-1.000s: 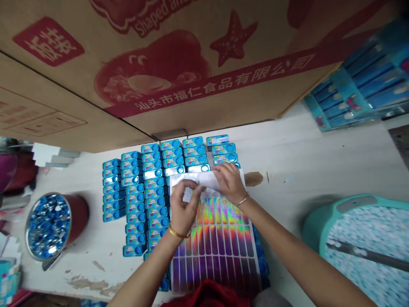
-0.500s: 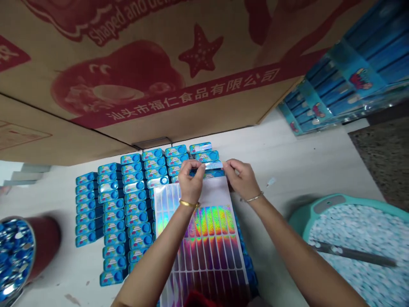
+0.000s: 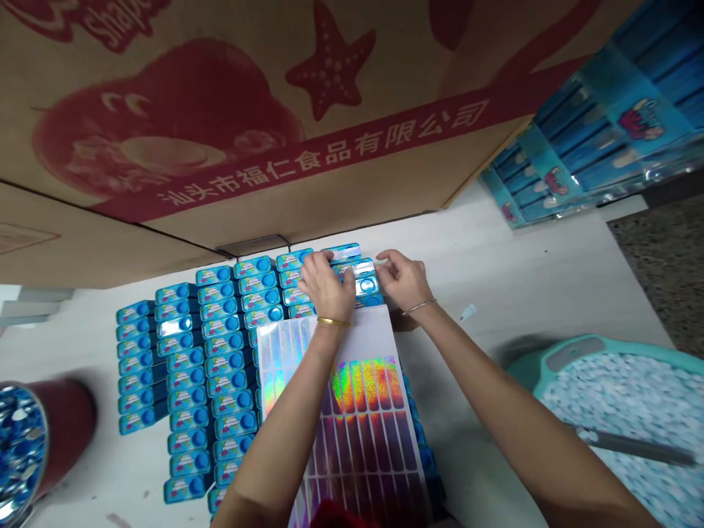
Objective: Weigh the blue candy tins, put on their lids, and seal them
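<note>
My left hand (image 3: 328,287) is palm down over the upper right tins, its fingers spread and its thumb apart. My right hand (image 3: 405,280) is just right of the same column, index finger and thumb parted, nothing visible between them. Between the hands, a shiny silver sticker strip (image 3: 364,268) lies across the top of a small blue tin. Another strip (image 3: 346,253) covers the tin behind it. A sheet of rainbow holographic stickers (image 3: 369,381) rests on the tins under my left forearm; its upper right part is bare white backing.
Rows of blue tins (image 3: 187,398) stand on the white table. A large printed carton (image 3: 308,213) rises behind them. At left is a red bucket (image 3: 69,422) of blue shiny pieces; at right, a teal basin (image 3: 555,356) of small pale pieces. Packaged blue goods (image 3: 555,180) stand far right.
The silver strip held between both hands is now down on a tin. My left hand has spread its fingers and moved over the tins; my right hand has let go of the strip's end.
</note>
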The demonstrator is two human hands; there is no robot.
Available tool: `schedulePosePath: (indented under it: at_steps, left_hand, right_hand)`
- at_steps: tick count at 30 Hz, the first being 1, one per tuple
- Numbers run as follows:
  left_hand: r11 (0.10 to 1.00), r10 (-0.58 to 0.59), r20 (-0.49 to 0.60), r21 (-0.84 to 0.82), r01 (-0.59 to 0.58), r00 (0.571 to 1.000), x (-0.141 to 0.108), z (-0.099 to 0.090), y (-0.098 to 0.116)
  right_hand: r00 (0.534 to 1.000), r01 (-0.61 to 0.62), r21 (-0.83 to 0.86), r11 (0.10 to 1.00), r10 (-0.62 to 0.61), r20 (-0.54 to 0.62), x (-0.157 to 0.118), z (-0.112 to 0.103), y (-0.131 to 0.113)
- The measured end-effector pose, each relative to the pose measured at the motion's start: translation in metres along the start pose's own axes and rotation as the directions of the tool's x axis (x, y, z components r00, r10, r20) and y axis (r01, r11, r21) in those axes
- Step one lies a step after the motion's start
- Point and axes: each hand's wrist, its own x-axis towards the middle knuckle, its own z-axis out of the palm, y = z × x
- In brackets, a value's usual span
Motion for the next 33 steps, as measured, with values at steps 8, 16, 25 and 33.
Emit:
schedulePosePath:
  at_steps: [8,16,25,33]
  left_hand:
    - [0.995,-0.074,0.103,0.077,0.066,0.992,0.008,-0.003,0.005]
    - [0.929,0.336,0.111,-0.203,-0.309,0.935,-0.001,-0.056,-0.067]
    - [0.786,0.553,0.332,0.096,-0.61,0.764,-0.042,-0.087,-0.121]
    - [0.765,0.586,0.276,0.12,-0.632,0.762,-0.049,-0.076,-0.121]
  right_hand:
    - [0.995,0.055,0.212,0.976,-0.072,0.073,-0.025,0.019,0.026]
    - [0.968,0.229,-0.289,0.929,-0.249,-0.032,-0.063,-0.003,-0.035]
    - [0.913,0.397,-0.281,0.874,-0.345,0.219,-0.095,0.058,-0.073]
    - [0.925,0.368,-0.272,0.889,-0.322,0.201,-0.095,0.059,-0.069]
